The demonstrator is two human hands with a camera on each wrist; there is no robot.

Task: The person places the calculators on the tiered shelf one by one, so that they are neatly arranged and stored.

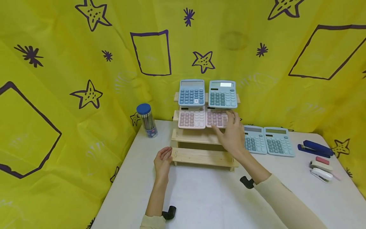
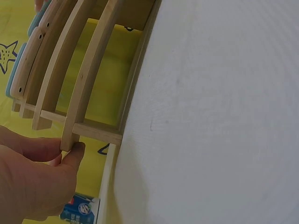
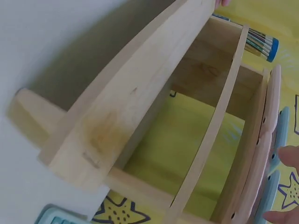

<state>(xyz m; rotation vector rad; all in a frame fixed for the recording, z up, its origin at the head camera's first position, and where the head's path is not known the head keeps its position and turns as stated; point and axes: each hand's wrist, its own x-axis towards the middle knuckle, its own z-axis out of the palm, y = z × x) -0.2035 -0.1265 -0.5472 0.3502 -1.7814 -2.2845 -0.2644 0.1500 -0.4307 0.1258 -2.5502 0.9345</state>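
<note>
Pink calculator [image 1: 216, 118] under relaxed right hand [image 1: 232, 133], left hand [image 1: 163, 160] pinching slatted wooden rack [image 1: 200, 156]

A pink calculator [image 1: 217, 118] leans face-out on the stepped wooden rack's [image 1: 203, 156] second tier, right of another pink calculator [image 1: 191, 118].

Bare matt wooden rack [image 1: 203, 156], glossy plastic calculators [image 1: 191, 92], smooth white table [image 1: 206, 197]
</note>
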